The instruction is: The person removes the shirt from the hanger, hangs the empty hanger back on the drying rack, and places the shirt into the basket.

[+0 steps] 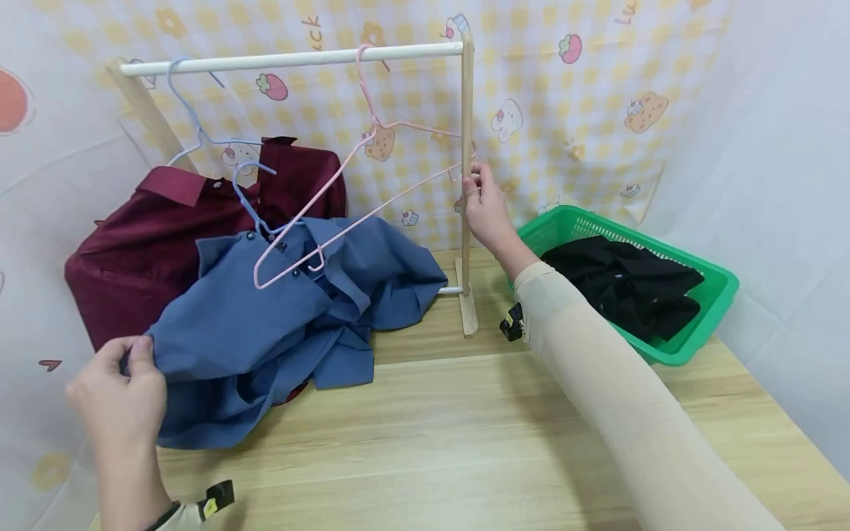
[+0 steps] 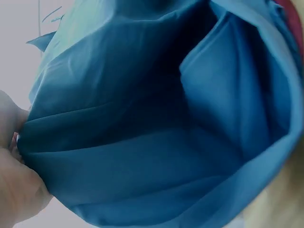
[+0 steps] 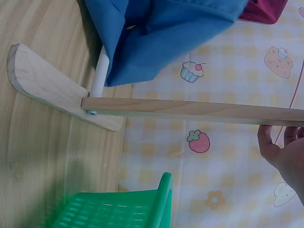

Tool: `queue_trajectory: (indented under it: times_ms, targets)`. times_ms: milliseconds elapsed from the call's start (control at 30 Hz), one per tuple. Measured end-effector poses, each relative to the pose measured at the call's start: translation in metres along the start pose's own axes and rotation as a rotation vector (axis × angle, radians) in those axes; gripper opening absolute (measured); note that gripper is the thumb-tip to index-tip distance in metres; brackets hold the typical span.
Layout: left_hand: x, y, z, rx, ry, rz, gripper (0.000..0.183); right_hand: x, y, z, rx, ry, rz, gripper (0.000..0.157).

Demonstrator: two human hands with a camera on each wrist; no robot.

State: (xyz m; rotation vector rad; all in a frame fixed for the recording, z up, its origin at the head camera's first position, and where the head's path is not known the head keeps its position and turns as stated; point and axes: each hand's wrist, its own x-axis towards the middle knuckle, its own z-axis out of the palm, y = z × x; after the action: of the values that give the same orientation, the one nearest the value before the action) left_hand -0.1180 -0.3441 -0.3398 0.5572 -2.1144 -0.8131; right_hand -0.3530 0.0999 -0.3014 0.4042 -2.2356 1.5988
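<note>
Left hand [image 1: 122, 391] pinches the blue shirt [image 1: 232, 324] under the rail [image 1: 292, 59]; its cloth looks soft, light, probably steadiest carried by the blue hanger [image 1: 249, 209]. Whether the right hand [image 1: 490, 210] grips post [image 1: 467, 243] or pink hanger [image 1: 319, 195], I cannot tell.

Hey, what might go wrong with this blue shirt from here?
The light blue hanger in the blue shirt is off the white rail, so the shirt might slump if the left hand lets go. The pink hanger hangs in front of that shirt and could snag it.
</note>
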Motion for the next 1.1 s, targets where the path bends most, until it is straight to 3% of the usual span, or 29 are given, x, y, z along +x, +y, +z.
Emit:
queue_trajectory:
  times_ms: [267, 467, 533, 700, 800, 933, 1000, 1100]
  targets:
    - [-0.020, -0.024, -0.016, 0.025, -0.099, -0.148, 0.037, 0.001, 0.001, -0.002, -0.003, 0.009, -0.007, 0.038]
    - [-0.023, -0.046, -0.026, -0.144, -0.251, -0.489, 0.019, 0.001, 0.001, -0.001, -0.004, 0.005, -0.017, 0.038]
    - [-0.023, -0.053, -0.031, -0.208, -0.271, -0.595, 0.028, 0.000, 0.001, 0.000, -0.012, 0.007, -0.020, 0.036]
    - [-0.022, -0.072, -0.049, -0.287, -0.277, -0.712, 0.038, -0.001, 0.000, 0.000, -0.028, 0.017, -0.021, 0.036]
    - [-0.022, -0.089, -0.060, -0.357, -0.281, -0.649, 0.040, 0.000, -0.001, 0.000, -0.022, 0.020, -0.019, 0.037]
    - [-0.024, -0.110, -0.069, -0.443, -0.322, -0.397, 0.043, 0.000, -0.002, 0.000, -0.017, 0.013, -0.014, 0.038]
    - [-0.025, -0.111, -0.070, -0.492, -0.334, -0.313, 0.042, 0.000, -0.002, 0.000, -0.014, 0.005, -0.007, 0.039]
    - [-0.025, -0.096, -0.070, -0.413, -0.353, -0.273, 0.041, -0.002, -0.002, -0.004, -0.004, -0.018, 0.018, 0.041]
